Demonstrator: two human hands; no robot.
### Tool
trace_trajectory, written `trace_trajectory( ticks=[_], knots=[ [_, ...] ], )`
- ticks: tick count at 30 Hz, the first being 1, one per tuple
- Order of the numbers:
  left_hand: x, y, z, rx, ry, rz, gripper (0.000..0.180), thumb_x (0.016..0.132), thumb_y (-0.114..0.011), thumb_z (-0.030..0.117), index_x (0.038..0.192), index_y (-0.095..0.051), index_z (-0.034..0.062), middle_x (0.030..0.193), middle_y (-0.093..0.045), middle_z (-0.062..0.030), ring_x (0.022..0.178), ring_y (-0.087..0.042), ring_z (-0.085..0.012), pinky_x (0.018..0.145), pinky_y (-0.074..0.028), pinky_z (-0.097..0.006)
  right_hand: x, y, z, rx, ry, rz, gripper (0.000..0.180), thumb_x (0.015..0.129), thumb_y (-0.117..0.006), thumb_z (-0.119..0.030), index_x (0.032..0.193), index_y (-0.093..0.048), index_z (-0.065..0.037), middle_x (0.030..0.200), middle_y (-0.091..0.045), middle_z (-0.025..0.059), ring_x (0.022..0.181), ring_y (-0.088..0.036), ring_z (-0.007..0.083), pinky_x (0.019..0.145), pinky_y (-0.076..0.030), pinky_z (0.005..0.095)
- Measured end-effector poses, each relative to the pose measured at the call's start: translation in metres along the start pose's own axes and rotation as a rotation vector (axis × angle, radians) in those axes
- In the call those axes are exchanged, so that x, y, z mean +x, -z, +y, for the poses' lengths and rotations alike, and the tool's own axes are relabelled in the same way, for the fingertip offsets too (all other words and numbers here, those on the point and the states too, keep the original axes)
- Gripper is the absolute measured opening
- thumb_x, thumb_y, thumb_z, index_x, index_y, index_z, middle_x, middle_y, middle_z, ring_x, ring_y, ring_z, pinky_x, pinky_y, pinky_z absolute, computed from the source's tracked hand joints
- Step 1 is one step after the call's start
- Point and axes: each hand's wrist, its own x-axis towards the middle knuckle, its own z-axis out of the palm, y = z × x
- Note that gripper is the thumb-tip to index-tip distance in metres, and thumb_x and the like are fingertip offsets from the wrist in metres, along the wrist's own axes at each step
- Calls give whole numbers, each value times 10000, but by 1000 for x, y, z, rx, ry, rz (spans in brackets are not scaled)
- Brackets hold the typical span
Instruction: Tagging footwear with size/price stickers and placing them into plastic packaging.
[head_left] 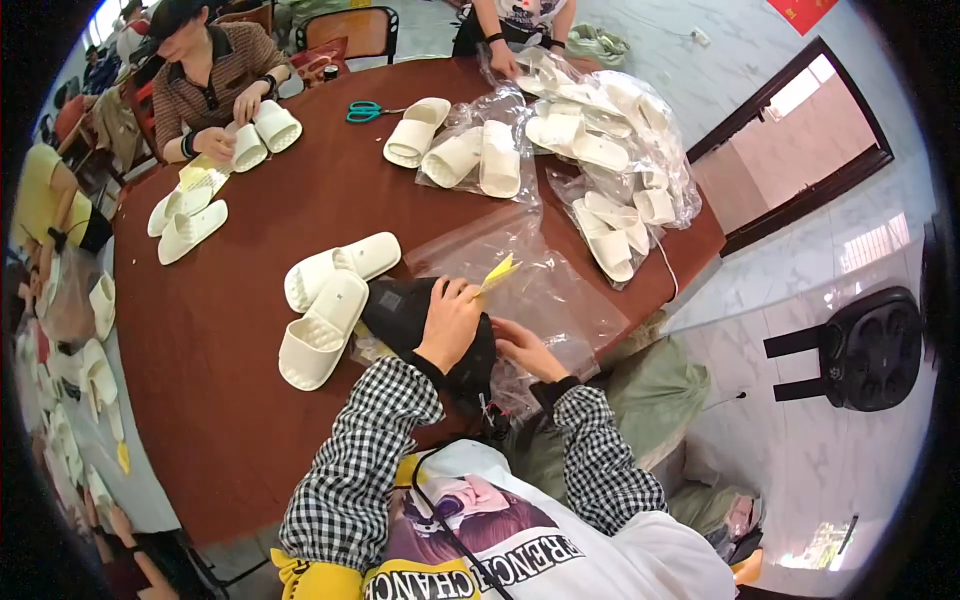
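Observation:
My left hand [453, 322] is closed, with a small yellow paper slip [498, 272] sticking out from its fingers. It lies over a dark black fabric item [398, 308] whose kind I cannot make out. To the right, my right hand [527, 348] has its fingers bent at the black item's edge, beside a large clear plastic bag [560, 290] spread flat on the table; what its fingertips grip is hidden. A pair of cream slippers rests just left of my hands, the front slipper [322, 330] lying partly over the rear slipper [372, 255].
Bagged slippers [605, 120] are heaped at the table's far right. Loose slippers and teal-handled scissors [365, 111] lie on the brown tablecloth [220, 400]. Across the table, one person [215, 80] handles slippers; another person's hand [505, 62] touches the heap. A green sack [650, 400] stands near my right arm.

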Motion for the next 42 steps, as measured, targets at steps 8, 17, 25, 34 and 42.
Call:
trace_trajectory(
  ticks=[8, 17, 25, 34, 42],
  knots=[
    [-75, 57, -19, 20, 306, 70, 472, 831, -635, 114, 1296, -574, 65, 1316, -546, -109, 1321, -421, -289, 1141, -265, -484, -30, -49, -58, -517, 325, 316, 319, 918, -564, -16, 1234, -604, -27, 1134, -620, 118, 1026, -634, 213, 872, -509, 311],
    [-215, 129, -84, 344, 395, -160, 295, 822, -587, -8, 1110, -645, 23, 1306, -566, -136, 1360, -398, -272, 1182, -218, -528, 22, -159, -108, -647, 558, -371, 268, 925, -586, -102, 1168, -620, 6, 1073, -635, 181, 1002, -628, 322, 858, -505, 360],
    [-288, 205, -52, 362, 332, -283, 315, 826, -597, 9, 1129, -674, 44, 1268, -593, -17, 1360, -395, -236, 1175, -249, -528, 140, -220, -62, -700, 500, -365, 276, 902, -613, -149, 1146, -658, -28, 1161, -635, 201, 1051, -619, 347, 926, -490, 387],
    [-310, 154, -55, 18, 1014, 302, 746, 879, -603, 67, 1517, -224, -1, 1504, -321, -266, 1375, -331, -421, 1127, -289, -452, 134, -307, 7, -928, 551, -626, 274, 825, -616, -167, 1028, -705, -5, 1130, -610, 256, 1025, -598, 407, 917, -476, 458],
    [-345, 167, -86, -53, 1092, 315, 745, 819, -548, -35, 1503, -254, -7, 1407, -435, -305, 1293, -440, -433, 1073, -366, -439, 39, -292, -4, -716, 489, -757, 243, 889, -565, -93, 1103, -653, -20, 1144, -614, 193, 1007, -600, 390, 887, -488, 429]
  ],
)
